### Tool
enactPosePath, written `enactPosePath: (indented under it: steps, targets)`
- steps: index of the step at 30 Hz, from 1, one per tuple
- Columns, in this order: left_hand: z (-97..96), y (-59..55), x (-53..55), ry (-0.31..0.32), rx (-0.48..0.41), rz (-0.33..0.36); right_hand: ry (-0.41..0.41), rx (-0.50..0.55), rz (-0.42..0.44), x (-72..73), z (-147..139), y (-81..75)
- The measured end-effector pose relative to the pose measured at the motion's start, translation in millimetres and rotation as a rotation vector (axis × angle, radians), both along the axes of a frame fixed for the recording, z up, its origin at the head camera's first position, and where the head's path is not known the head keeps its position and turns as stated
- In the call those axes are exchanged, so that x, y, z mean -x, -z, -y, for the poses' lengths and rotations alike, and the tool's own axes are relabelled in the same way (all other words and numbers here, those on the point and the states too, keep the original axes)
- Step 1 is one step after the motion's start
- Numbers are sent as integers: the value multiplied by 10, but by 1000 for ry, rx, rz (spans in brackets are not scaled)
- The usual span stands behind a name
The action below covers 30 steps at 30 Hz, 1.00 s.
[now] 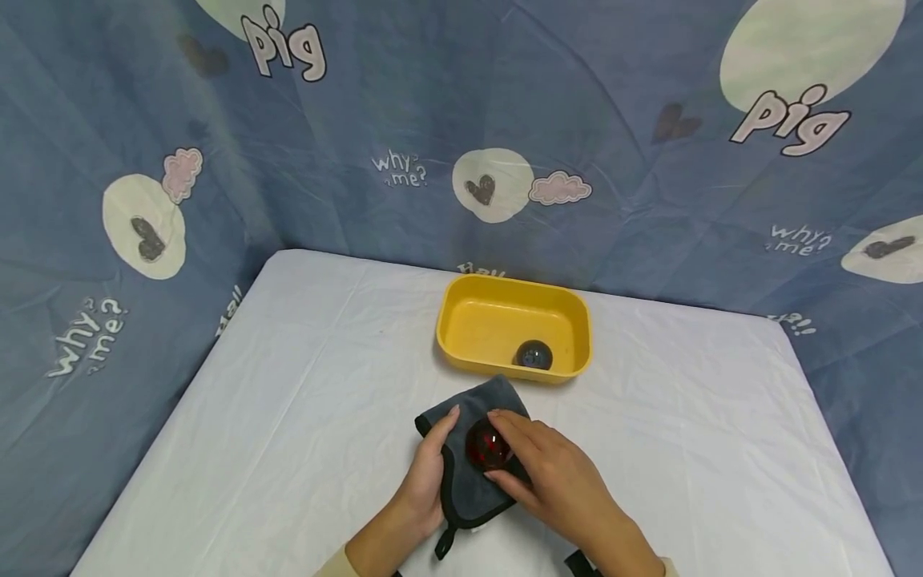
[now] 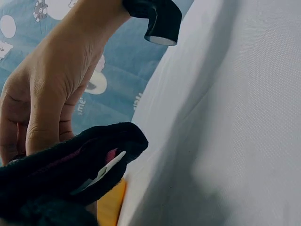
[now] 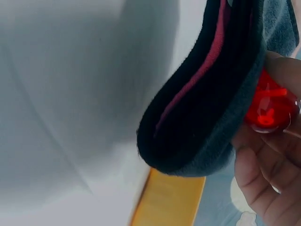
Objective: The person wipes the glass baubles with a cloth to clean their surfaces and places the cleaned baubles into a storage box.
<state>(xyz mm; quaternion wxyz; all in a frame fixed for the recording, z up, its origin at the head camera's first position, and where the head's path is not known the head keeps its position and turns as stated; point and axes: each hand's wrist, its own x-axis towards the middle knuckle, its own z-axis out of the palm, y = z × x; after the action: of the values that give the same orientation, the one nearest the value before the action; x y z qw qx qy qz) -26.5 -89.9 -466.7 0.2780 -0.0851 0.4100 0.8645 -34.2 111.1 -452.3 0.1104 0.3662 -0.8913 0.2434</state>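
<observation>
A grey cloth (image 1: 472, 481) with black edging and a hanging loop lies folded in my left hand (image 1: 425, 477). The left thumb rests on its upper face, while the other fingers are hidden beneath. My right hand (image 1: 555, 473) pinches a clear red ball (image 1: 485, 445) between thumb and fingertips, against the cloth. In the right wrist view the red ball (image 3: 270, 106) shows beside the cloth's (image 3: 216, 127) grey face. From the left wrist view, the cloth's (image 2: 61, 165) dark folded edge shows, with a white tag.
Beyond the hands stands a yellow tray (image 1: 472, 365) near the table's back edge, with a dark glassy ball (image 1: 534, 354) in its front right part. A white cloth covers the table (image 1: 324, 385). Blue printed fabric (image 1: 613, 224) hangs behind and at the sides.
</observation>
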Motion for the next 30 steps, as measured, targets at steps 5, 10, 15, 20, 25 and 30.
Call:
enactPosePath:
  steps: [5,10,15,20,25,30]
  targets:
    - [-9,8,-7,-15,21,16,76,37,-28,-6,53,42]
    - [-24,12,-7,-29,33,23,158,60,-74,1,111,81]
    - [-29,17,-2,-31,38,24,197,75,-112,8,147,120]
    - [4,20,16,-38,18,15,138,9,-21,-13,90,51]
    - [26,0,39,-27,8,2,23,-69,16,-20,17,-76]
    - [11,9,42,-15,-21,17,-32,-144,-16,-19,30,-123]
